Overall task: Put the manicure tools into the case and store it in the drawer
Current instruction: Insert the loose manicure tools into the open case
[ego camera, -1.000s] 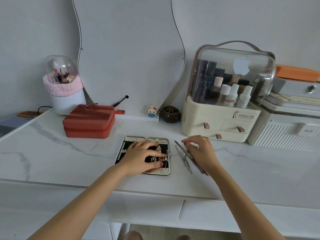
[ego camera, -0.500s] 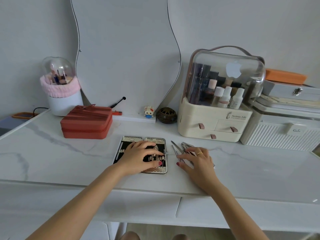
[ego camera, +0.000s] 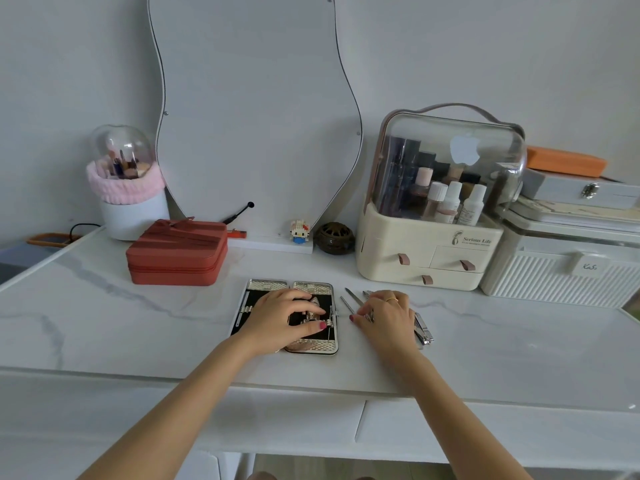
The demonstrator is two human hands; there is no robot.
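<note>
The left hand [ego camera: 282, 315] lies flat across the open manicure case [ego camera: 313, 346], fingers spread and fairly straight, pressing down on the black lining and the small metal pieces strapped there; it grips nothing. The right hand [ego camera: 386, 315] rests palm down just beside the case, on top of the loose manicure tools [ego camera: 353, 297]. Its fingers are stretched out over them rather than curled round any one, though what goes on under the palm is hidden from where I stand. Two slim pointed tools poke out past the fingertips toward the wall, and a nail clipper [ego camera: 423, 330] sticks out from under the heel of the hand on the far side. A thin ring sits on one finger.

The case lies opened flat on the white marble-patterned table [ego camera: 138, 323], near the front edge, with its silver textured rims showing at top and bottom. Below the edge, the drawer fronts [ego camera: 294, 420] look closed.

Farther back, a red zip box [ego camera: 176, 252] sits to the left of the case, well apart from it. A white brush holder [ego camera: 133, 209] with a pink band and clear dome stands behind that. A wavy mirror [ego camera: 249, 116] leans on the wall, and a cream cosmetics organiser [ego camera: 429, 247] with a clear lid stands to the right.
</note>
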